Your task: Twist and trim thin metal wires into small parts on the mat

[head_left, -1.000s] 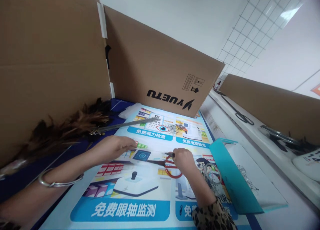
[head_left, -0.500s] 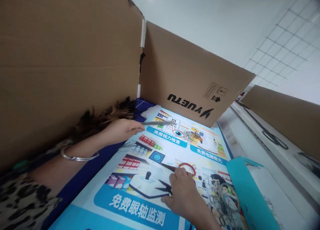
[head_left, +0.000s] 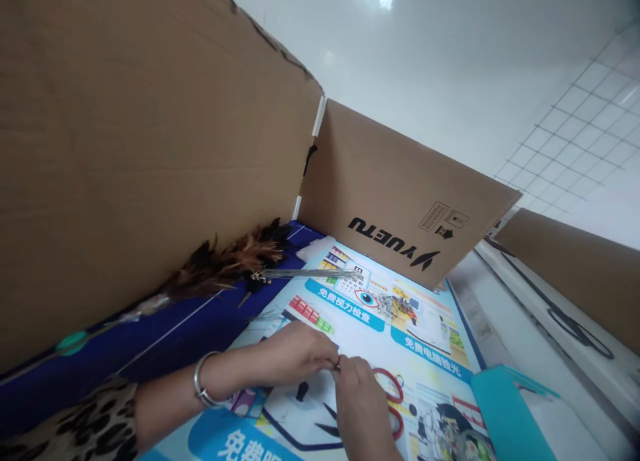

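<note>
My left hand (head_left: pixel 303 354) and my right hand (head_left: pixel 363 397) meet over the printed poster (head_left: pixel 295 294), fingertips closed together. Between them is a small dark bit, too small to name. Red-handled scissors (head_left: pixel 395 389) lie by my right hand, partly hidden beneath it. Dark pointed tips (head_left: pixel 327 417) show on its other side; whether they belong to the scissors I cannot tell. Farther off, a bundle of thin silvery rods (head_left: pixel 315 273) lies across the poster's edge, its left end near brown and black feathers (head_left: pixel 230 261).
Cardboard walls stand at left (head_left: pixel 150 147) and at the far end (head_left: pixel 400 194). Tangled metal rings and small pieces (head_left: pixel 463 441) lie at lower right, beside a teal folder (head_left: pixel 505 414). Another small metal heap (head_left: pixel 387 303) sits farther up the poster.
My left hand has left the end of the rod bundle, which now lies down, and has come to my right hand. Fingertips of both now meet. The view has also shifted.
</note>
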### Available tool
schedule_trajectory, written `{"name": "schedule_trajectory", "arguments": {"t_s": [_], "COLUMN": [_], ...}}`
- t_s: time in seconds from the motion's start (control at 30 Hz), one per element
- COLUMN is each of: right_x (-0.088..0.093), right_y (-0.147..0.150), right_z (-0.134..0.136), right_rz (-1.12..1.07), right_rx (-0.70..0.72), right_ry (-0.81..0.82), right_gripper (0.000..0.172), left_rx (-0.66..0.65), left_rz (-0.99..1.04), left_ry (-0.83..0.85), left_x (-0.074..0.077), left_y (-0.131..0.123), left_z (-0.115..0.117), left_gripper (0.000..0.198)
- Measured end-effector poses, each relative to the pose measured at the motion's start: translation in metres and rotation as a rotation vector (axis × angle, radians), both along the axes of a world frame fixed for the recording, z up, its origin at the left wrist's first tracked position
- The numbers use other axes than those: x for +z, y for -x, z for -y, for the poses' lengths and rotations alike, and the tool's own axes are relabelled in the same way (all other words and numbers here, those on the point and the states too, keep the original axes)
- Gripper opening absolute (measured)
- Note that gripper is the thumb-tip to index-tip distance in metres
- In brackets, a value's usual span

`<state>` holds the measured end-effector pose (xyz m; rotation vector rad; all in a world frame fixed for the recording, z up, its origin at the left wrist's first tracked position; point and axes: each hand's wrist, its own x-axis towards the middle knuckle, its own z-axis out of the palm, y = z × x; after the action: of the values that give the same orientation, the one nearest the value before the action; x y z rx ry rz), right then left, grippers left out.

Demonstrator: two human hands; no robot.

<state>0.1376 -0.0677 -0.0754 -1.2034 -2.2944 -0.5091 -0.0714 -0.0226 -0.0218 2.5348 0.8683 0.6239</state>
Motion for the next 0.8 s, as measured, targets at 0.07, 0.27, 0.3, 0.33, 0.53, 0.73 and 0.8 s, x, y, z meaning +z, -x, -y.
{"name": "schedule_trajectory", "arguments": {"t_s": [0.07,0.27,0.3,0.33,0.53,0.73,0.8], "right_x": [-0.008,-0.012,-0.01,-0.009,-0.005,0.012,0.022], "right_y": [-0.003,-0.02,-0.021,-0.022,-0.025,-0.026,-0.022], "right_z": [-0.003,-0.012,-0.013,-0.013,-0.018,-0.021,-0.018], "right_rz": [-0.019,-0.004,0.015,0.032,0.043,-0.827,-1.193], "right_rx": [0.0,-0.021,-0.016,-0.008,-0.029,-0.124,-0.05], "right_ry": [-0.031,0.059,0.093,0.125,0.312,0.837,1.007], "right_gripper": [0.023,0.03,0.03,0.029,0.028,0.032,0.037], "left_rx": [0.004,-0.007,-0.009,-0.011,-0.009,0.134,0.168], "left_rz": [-0.023,-0.121,-0.135,-0.147,-0.124,0.064,0.116], "left_ry": [-0.036,-0.138,-0.143,-0.143,-0.064,0.139,0.209], "left_x": [0.0,-0.006,-0.008,-0.009,-0.013,-0.018,-0.019], "left_y": [0.004,0.015,0.016,0.016,0.032,0.056,0.052], "left_z": [-0.002,-0.018,-0.02,-0.022,-0.037,-0.056,-0.056], "left_gripper": [0.017,0.017,0.018,0.018,0.018,0.033,0.036]}}
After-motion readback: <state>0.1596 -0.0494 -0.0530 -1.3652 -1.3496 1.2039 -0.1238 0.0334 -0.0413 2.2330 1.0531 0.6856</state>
